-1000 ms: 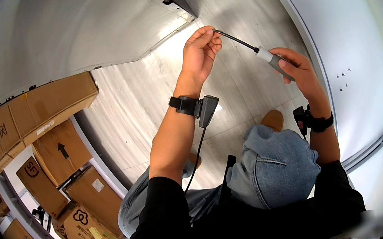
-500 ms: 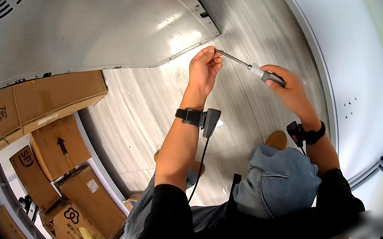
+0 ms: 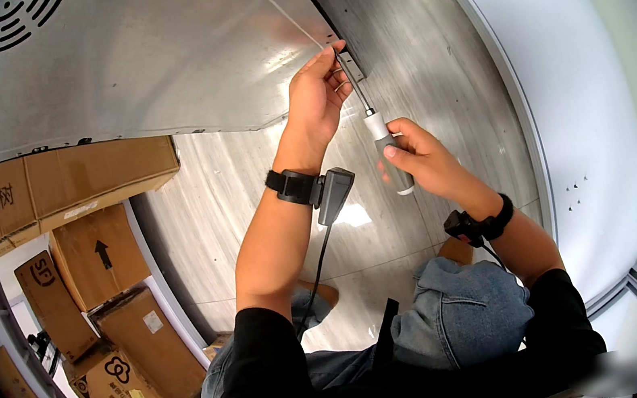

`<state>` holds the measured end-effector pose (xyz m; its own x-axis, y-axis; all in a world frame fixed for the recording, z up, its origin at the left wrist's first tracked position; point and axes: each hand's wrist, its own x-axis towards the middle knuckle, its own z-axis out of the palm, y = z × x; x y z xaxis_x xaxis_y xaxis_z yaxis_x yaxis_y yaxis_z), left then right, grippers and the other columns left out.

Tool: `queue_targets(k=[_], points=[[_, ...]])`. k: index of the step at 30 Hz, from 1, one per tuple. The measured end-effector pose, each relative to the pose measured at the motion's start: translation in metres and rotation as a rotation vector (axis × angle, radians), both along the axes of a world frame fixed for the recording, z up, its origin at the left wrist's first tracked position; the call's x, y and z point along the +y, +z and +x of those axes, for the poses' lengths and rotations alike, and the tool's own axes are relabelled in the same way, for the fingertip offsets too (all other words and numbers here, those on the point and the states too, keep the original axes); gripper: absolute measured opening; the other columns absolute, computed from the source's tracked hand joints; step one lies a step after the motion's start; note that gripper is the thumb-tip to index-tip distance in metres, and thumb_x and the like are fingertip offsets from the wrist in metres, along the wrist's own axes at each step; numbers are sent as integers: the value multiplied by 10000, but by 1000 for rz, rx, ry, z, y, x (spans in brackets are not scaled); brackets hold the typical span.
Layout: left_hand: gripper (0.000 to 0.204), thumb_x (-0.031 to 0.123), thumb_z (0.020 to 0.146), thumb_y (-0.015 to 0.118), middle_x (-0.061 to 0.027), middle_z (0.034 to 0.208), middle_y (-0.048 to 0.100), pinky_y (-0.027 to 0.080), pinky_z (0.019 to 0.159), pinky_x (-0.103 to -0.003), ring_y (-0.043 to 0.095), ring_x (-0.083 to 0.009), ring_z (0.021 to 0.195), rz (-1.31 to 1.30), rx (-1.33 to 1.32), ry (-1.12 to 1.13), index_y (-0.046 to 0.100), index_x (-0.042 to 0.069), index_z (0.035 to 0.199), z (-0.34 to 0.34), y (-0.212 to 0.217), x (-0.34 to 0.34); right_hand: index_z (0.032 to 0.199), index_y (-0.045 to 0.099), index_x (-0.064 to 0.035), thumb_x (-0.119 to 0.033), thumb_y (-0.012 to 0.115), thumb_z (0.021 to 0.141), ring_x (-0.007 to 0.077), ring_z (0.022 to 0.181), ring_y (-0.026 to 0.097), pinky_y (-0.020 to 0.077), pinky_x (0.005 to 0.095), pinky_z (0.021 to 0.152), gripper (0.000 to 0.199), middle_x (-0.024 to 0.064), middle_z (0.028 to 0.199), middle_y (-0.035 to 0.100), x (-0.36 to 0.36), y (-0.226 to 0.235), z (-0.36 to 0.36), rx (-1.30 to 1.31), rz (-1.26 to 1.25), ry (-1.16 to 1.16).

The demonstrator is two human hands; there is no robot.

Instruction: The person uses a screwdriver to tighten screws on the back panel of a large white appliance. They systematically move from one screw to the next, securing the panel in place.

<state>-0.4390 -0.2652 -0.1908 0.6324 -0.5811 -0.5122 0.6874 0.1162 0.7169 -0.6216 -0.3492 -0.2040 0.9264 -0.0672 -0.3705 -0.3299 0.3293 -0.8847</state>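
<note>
By the metal casing (image 3: 153,67), screwdriver (image 3: 376,124) slants up, slightly left: handle clasped in right hand (image 3: 428,157), shaft beyond that grip, tip at fingers of left hand (image 3: 315,102); can't tell if those pinch it.

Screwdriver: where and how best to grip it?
By the handle, coming from its right, as the right hand does. The handle is thick, angled back toward the person, and open on that side. The shaft looks too thin, and the left hand crowds its tip.
</note>
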Motion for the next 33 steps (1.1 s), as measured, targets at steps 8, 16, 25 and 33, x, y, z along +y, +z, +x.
queue_targets(k=[8,16,25,33], points=[[214,209,950,505,36,779,526,422,653,-232,478,-78,695,47,-34,19,623,42,1013,7,7,-5,1144,444,-21,-157,480,960,129,783,597,465,288,726,232,89,866,628,9,2,9,-26,77,-34],[154,185,937,524,24,839,591,426,647,-234,496,-83,689,47,12,58,617,67,969,10,5,-9,1161,443,-17,-157,495,952,132,799,599,463,282,701,257,104,885,633,10,1,13,-36,126,-61],[171,181,937,517,-7,895,618,439,691,-244,540,-106,746,76,-37,41,590,54,1025,8,7,-8,1153,449,-17,-179,486,954,142,765,606,482,292,670,260,110,895,636,10,7,17,11,219,-55],[221,172,945,489,-27,933,622,460,715,-248,580,-119,803,90,-62,-50,573,23,1085,12,11,-3,1170,429,-23,-188,475,961,162,789,614,491,291,677,270,124,930,633,13,12,17,30,288,-81]])
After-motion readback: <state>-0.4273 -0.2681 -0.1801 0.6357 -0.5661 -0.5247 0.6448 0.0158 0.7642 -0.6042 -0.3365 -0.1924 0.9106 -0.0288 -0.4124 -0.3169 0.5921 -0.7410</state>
